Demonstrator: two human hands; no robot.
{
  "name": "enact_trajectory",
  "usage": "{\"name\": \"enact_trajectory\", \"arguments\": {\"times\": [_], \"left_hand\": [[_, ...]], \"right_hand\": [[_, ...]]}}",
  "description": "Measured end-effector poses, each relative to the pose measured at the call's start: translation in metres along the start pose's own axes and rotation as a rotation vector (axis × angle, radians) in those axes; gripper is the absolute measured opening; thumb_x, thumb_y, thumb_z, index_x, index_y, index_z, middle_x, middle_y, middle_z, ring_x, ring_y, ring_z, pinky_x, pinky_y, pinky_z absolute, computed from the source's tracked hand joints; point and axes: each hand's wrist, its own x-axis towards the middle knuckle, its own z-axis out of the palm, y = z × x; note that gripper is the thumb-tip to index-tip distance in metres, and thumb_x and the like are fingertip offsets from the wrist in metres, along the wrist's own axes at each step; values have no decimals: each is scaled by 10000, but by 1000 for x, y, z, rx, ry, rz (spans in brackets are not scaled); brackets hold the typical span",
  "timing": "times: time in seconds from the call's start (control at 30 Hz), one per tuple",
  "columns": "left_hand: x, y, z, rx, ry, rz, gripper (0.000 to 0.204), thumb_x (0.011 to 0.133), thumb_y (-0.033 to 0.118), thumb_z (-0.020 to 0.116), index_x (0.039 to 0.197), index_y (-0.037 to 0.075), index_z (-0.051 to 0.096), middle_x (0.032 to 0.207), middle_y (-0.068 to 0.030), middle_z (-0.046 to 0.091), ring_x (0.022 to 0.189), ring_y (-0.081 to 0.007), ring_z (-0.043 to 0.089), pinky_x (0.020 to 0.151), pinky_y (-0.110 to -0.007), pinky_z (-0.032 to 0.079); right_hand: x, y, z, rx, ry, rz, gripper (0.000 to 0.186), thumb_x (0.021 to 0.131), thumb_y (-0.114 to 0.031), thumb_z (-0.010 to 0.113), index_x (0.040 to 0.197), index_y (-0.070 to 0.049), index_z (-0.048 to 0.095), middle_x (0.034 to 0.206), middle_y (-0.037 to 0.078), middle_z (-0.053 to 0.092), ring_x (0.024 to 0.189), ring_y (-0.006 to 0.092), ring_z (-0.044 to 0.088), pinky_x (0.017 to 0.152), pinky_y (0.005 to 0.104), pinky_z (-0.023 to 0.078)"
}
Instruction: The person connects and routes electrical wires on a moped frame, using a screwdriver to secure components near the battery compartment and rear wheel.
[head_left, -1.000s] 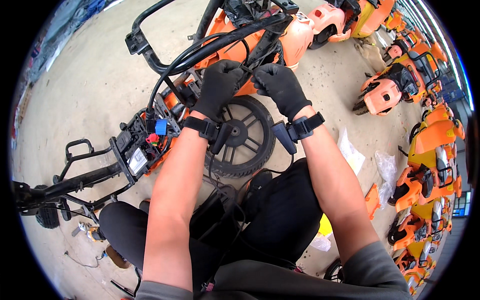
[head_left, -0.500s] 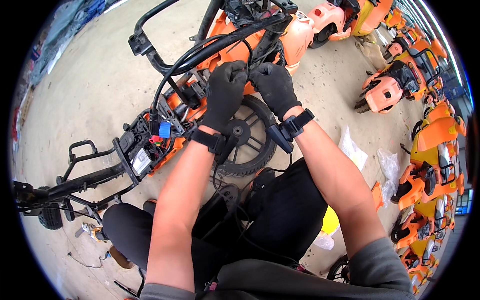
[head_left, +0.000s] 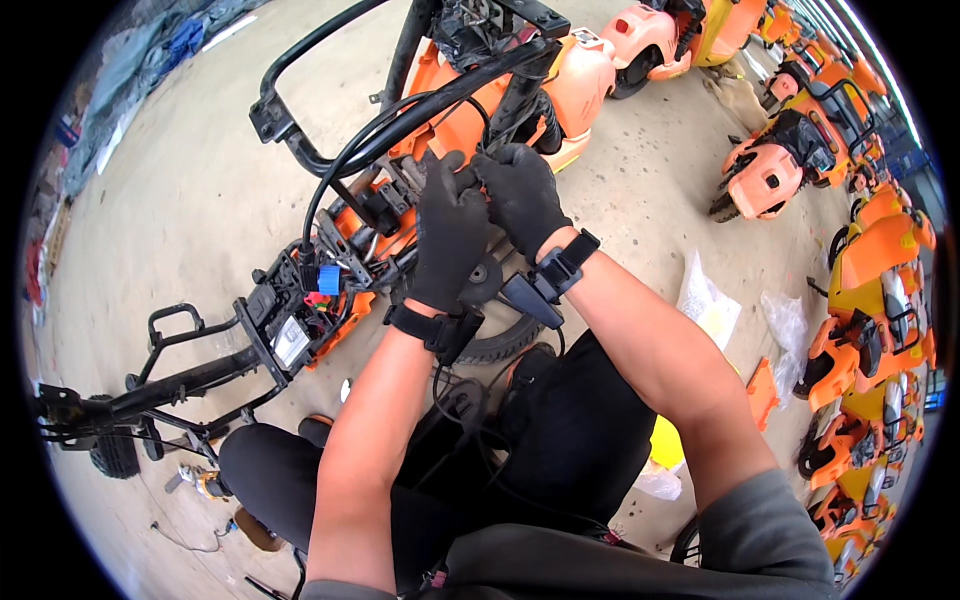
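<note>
Both my hands wear black gloves and meet in front of a partly stripped scooter with a black tubular frame (head_left: 440,98) and orange body panels (head_left: 582,85). My left hand (head_left: 447,235) is closed, its fingertips pinched; what lies between them is too small to make out. Close beside it, my right hand (head_left: 522,195) is closed with its fingers curled at the end of a thin black cable (head_left: 483,112), which comes down from the frame. Below my hands is the scooter's black spoked wheel (head_left: 500,345), partly hidden by the left hand and wrist straps.
The opened frame reaches to the left, with an exposed wiring bay (head_left: 290,340) and a blue connector (head_left: 329,279). Orange and yellow scooters (head_left: 765,180) line the right side. Clear plastic bags (head_left: 708,300) and an orange panel piece (head_left: 763,392) lie on the floor. Blue sheeting (head_left: 130,90) is far left.
My hands have shifted slightly down and left in view, the left one lower beside the right. The left hand has turned, and the view itself has moved a little.
</note>
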Motion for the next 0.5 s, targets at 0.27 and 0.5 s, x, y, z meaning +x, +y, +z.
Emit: {"name": "enact_trajectory", "arguments": {"times": [0.27, 0.5], "left_hand": [[30, -33, -16, 73, -10, 6, 276, 900, 54, 586, 1148, -55, 635, 1053, -189, 709, 958, -291, 691, 861, -387, 533], [60, -20, -7, 233, -143, -3, 227, 933, 119, 679, 1090, -37, 728, 935, -87, 751, 814, -140, 667, 738, -274, 520]], "right_hand": [[3, 5, 5, -387, 129, -154, 348, 852, -219, 714, 1010, 49, 558, 948, 232, 695, 945, 408, 682, 806, 450, 530], [2, 4, 9, -494, 180, -164, 328, 867, -186, 655, 1069, 31, 516, 902, 264, 671, 953, 441, 667, 812, 502, 522]]}}
